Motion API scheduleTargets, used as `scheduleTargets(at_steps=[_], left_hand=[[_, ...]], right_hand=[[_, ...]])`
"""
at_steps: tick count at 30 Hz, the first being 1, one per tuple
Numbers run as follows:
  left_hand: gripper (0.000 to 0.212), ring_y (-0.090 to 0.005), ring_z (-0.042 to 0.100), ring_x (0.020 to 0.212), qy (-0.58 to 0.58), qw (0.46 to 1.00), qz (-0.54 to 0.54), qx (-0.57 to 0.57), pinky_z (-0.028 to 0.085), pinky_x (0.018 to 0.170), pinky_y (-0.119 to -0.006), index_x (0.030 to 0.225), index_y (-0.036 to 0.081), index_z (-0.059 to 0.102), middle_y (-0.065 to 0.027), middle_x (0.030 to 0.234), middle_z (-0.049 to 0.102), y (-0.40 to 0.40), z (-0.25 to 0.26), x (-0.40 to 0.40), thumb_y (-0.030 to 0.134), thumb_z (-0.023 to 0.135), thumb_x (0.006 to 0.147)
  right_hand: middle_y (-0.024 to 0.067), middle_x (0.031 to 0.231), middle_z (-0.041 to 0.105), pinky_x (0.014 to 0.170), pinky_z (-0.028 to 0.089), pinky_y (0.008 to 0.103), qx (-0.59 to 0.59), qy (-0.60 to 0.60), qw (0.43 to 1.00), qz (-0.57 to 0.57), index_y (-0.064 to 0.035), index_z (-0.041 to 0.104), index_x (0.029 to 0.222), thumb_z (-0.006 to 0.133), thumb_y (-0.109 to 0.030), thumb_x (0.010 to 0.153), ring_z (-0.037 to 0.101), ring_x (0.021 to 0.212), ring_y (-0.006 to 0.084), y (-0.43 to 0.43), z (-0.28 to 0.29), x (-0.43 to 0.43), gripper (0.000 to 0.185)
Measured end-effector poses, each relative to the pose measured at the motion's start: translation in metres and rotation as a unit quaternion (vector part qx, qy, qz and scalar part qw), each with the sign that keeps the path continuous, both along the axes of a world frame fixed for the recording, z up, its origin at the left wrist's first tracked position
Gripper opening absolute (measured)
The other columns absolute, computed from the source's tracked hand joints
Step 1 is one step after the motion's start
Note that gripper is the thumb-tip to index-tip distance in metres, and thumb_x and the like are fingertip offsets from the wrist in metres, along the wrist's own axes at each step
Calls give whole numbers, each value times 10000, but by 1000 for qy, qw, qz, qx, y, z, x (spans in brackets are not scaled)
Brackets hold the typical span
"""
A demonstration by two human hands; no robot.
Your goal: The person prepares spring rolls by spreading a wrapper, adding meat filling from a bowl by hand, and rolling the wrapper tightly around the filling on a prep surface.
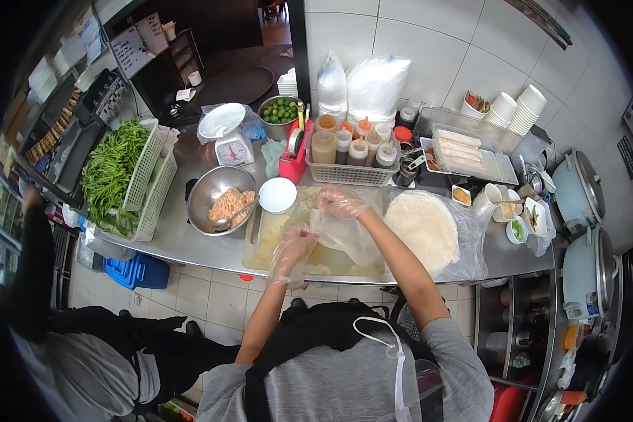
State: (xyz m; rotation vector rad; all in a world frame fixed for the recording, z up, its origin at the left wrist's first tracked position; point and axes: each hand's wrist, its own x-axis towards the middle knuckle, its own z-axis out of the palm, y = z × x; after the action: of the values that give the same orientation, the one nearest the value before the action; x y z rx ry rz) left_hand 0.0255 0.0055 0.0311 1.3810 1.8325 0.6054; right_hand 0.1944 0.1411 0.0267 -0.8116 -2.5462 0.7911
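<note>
Clear plastic gloves cover both my hands. My right hand [339, 202] pinches the upper left corner of a thin, pale wrapper sheet [345, 240]. At the sheet's lower left edge, my left hand [298, 243] has its fingertips bunched on it. The sheet lies partly over a stained cutting board [279, 237]. Beside the board, on the right, a stack of round wrappers [422, 232] rests on clear plastic. To the left, a steel bowl [200, 211] holds minced filling [232, 204] and a metal spoon [222, 225]. A white bowl [278, 195] sits at the board's upper left corner.
Behind the board stand a basket of sauce bottles [350, 174], a red tape dispenser [293, 158] and a kitchen scale [233, 150]. Leafy greens [116, 171] fill baskets at left. A tray of white rolls [458, 150] sits back right. Another person [79, 358] stands at left.
</note>
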Motion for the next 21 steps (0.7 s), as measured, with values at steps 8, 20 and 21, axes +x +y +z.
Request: scheduleTargets(at_steps=[8,20,21], left_hand=[[112,-155,601,666,-575,789,214,-23,477,596,-251,927,72,519,-71,818,616,-6,-34,1,138,597,882],[490,-110,571,728,-321,935,42,146,471,605,-247,1279,33,428,-42,872,592,-26,-44,9,64,635,836],[490,-110,571,728,-321,935,44,145,471,605,-247,1279,33,428,-42,872,592,-24,-56,3,64,635,836]], right_hand=[[88,927,569,820,447,346,-56,71,989,-114,-70,576,903,667,-149,757,558,910,254,-15,-10,-3,190],[91,910,556,786,443,432,107,11,979,-171,-91,576,1003,750,-280,673,546,873,287,-153,-5,25,418],[80,924,535,795,420,447,154,-17,966,-205,-107,570,1006,752,-275,643,520,897,280,-161,-2,16,440]])
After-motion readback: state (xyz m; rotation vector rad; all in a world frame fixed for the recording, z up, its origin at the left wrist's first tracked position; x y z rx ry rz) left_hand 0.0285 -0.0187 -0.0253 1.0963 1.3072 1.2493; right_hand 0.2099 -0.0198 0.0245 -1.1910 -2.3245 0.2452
